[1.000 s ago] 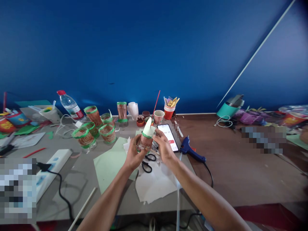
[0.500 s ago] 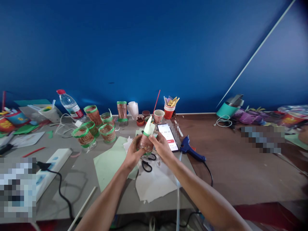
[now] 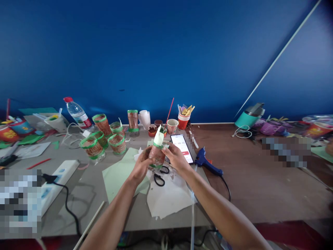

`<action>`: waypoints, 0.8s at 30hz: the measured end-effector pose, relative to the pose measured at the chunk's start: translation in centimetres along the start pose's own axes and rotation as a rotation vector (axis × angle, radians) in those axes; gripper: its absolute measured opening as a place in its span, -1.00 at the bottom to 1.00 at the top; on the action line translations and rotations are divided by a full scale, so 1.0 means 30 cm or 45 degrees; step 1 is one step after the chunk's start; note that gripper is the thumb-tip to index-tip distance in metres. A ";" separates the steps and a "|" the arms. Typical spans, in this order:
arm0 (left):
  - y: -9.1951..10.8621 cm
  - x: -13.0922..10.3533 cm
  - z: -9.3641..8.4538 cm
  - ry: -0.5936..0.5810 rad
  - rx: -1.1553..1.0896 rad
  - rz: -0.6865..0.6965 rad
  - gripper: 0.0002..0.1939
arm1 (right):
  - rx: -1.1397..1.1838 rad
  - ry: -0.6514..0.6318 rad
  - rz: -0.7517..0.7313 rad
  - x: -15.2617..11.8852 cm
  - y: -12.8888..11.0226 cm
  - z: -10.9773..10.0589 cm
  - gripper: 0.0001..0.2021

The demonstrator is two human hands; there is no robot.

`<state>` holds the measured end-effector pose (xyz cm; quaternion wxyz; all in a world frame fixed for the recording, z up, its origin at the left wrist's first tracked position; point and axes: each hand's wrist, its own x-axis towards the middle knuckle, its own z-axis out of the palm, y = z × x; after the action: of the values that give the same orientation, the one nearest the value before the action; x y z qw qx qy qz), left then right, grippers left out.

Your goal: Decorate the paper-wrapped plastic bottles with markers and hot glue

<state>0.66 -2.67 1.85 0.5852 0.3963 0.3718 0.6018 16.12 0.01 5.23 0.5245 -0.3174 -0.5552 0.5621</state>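
– So, holding what, exactly?

– Holding a brown jar with green rims (image 3: 157,156), over the middle of the surface (image 3: 255,198): cupped round its side by the left hand (image 3: 142,165), and steadied near the top by the right hand (image 3: 177,158), with fingers drawn in narrow. Impossible to tell about anything small pinched there too.

– And likeliest to go wrong?

– Probably bending or dislodging the pale green paper piece (image 3: 158,138), upright at the jar's top, from too hard a push by the right thumb. Cannot tell from here whether glued or merely tucked in.

– Anything lower down?

– Perhaps tipping, if set down carelessly on the black-handled scissors (image 3: 159,180), just nearer.

– And off to the right?

– Possibly nudging the phone (image 3: 186,156), close beside the right hand, or snagging the cord (image 3: 227,185) of the blue glue gun (image 3: 212,167) with a wide sweep.
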 end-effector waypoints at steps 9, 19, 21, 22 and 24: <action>0.053 -0.011 0.000 -0.054 -0.294 -0.112 -0.66 | 0.322 0.171 0.202 0.009 0.010 -0.015 -0.66; 0.034 0.006 -0.033 0.112 -0.454 -0.138 -0.82 | 0.368 0.238 0.235 0.006 0.016 -0.004 -0.63; 0.032 0.008 -0.040 0.104 -0.463 -0.148 -0.84 | 0.340 0.194 0.216 -0.002 0.014 0.004 -0.55; 0.031 0.008 -0.044 0.097 -0.464 -0.162 -0.84 | 0.327 0.176 0.209 -0.005 0.013 0.007 -0.50; 0.030 0.007 -0.051 0.071 -0.463 -0.200 -0.82 | 0.306 0.164 0.208 -0.007 0.013 0.010 -0.45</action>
<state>-1.09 -2.46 2.05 0.6818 0.2369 0.3027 0.6224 15.81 -0.21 4.86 0.5456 -0.3319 -0.4216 0.6438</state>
